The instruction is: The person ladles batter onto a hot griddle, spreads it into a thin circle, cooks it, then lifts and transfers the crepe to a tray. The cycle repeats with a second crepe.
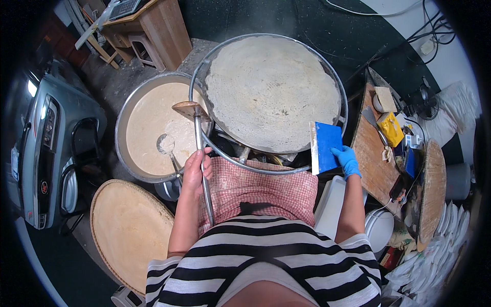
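Closed around the metal handle of a batter spreader (200,138) is my bare left hand (196,171). The spreader's wooden blade is raised over the edge between a large batter pot (120,138) and a round griddle (335,110). A thin, pale batter layer (271,92) covers most of the griddle. My right hand (348,161), in a blue glove, grips a blue scraper (326,147) with a pale edge, at the griddle's near right rim. A ladle (173,161) rests in the beige batter (153,112), its bowl partly sunk.
A metal ring (245,168) surrounds the griddle. At left are a round woven tray (130,230) and a grey vehicle (66,138). A wooden board (371,148) at right carries a yellow packet (390,129) and tools. Plastic bags (434,250) lie lower right; a wooden desk (158,30) stands behind.
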### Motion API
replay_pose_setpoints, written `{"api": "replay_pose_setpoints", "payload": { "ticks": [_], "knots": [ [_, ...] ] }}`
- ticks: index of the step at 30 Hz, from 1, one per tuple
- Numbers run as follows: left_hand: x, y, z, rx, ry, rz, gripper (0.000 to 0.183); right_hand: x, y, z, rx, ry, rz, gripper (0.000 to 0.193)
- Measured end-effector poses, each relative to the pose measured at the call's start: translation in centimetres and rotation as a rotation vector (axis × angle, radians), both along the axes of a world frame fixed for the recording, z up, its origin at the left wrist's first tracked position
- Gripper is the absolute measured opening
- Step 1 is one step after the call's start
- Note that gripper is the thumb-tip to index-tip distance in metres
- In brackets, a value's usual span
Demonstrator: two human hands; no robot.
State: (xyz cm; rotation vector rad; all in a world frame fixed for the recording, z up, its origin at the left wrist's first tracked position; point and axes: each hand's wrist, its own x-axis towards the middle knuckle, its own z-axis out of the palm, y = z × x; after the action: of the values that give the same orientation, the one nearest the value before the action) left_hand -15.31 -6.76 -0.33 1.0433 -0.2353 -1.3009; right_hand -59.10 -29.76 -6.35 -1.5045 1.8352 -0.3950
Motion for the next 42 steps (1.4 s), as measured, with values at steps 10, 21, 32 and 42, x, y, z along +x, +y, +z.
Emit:
{"api": "replay_pose_setpoints", "payload": {
  "ticks": [10,21,32,42],
  "knots": [
    [-0.7,-3.8,1.6,-0.086,-0.019,-0.042,0.041,0.7,7.2,3.0,0.054,-1.184,-0.450,0.038],
    [-9.7,-11.8,0.0,-0.192,-0.090,-0.388,0.028,11.9,15.7,5.7,0.351,-1.213,-0.029,0.045],
    [-18.9,-10.4,-4.9,-0.408,-0.286,-0.899,0.033,7.2,18.5,8.3,0.082,-1.212,-0.498,0.050],
    [-10.5,-4.5,-8.4,0.115,-0.141,-0.830,0.031,-1.1,26.5,6.4,-0.320,-1.068,-1.168,0.028]
  ]
}}
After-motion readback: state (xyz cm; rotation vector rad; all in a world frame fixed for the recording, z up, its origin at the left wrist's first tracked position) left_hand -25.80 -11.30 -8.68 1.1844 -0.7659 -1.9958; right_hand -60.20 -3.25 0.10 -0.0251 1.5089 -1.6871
